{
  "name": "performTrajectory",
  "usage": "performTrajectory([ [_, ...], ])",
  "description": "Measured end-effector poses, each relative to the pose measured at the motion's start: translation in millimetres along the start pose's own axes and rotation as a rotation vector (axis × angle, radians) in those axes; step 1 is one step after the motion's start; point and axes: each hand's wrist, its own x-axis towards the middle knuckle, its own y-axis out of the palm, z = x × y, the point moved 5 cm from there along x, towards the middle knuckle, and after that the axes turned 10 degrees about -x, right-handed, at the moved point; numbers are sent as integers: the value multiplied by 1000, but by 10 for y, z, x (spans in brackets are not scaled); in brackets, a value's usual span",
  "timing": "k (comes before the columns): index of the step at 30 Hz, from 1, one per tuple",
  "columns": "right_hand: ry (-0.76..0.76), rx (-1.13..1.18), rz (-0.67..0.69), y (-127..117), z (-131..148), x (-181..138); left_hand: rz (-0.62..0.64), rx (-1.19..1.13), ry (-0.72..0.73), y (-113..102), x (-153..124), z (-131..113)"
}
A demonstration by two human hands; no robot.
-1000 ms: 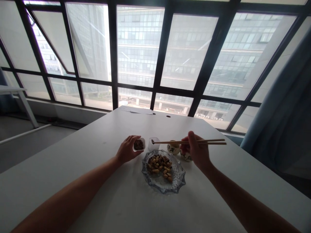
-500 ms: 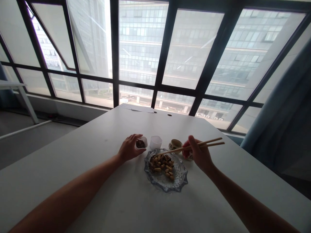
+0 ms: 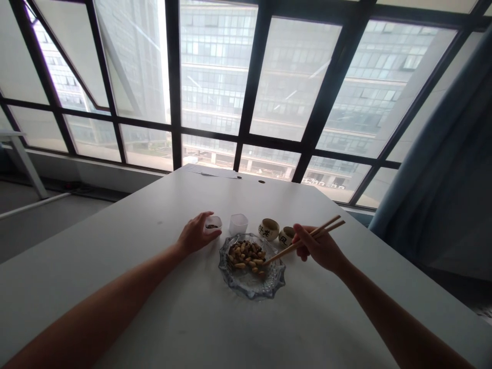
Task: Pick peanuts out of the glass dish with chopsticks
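My left hand (image 3: 194,236) curls around a small white cup (image 3: 212,223) with dark bits inside, left of the dish. A scalloped glass dish (image 3: 251,266) of peanuts (image 3: 246,254) sits on the white table (image 3: 154,287). My right hand (image 3: 321,250) grips a pair of wooden chopsticks (image 3: 307,238); their tips reach down to the right side of the peanut pile. An empty clear plastic cup (image 3: 238,224) and two small ceramic cups with black characters (image 3: 268,229) (image 3: 286,237) stand just behind the dish.
Large dark-framed windows fill the far side, with office buildings outside. A blue curtain (image 3: 442,169) hangs at the right. Papers (image 3: 209,171) lie at the table's far edge. A white table leg (image 3: 23,164) stands at far left.
The chopsticks have swung from level above the cups to slanting down, tips now at the peanuts. My right hand has dropped lower. My left hand has stayed on the small white cup.
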Motion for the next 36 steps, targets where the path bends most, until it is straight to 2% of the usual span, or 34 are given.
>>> performTrajectory([
  [3,-14,-23,3,-46,51,-30,41,5,-35,18,5,-1],
  [7,1,-41,123,47,101,-82,67,-6,-70,7,6,-24],
  [13,-61,-68,4,33,158,-69,74,-2,-83,-14,8,-53],
  [16,-104,-24,65,167,172,-112,75,-3,-76,-7,9,-49],
  [19,-170,-1,162,365,194,-183,76,-6,-70,1,10,-39],
  [21,-247,-29,178,445,218,-224,78,-5,-66,4,9,-34],
  [25,-505,-137,118,454,293,-331,82,0,-63,4,7,-32],
  [28,-629,-187,53,422,305,-443,89,-7,-68,3,6,-35],
  [31,-671,-214,51,437,293,-533,99,-20,-70,4,7,-43],
  [36,-646,-210,67,492,279,-542,83,-18,-67,-6,10,-56],
])
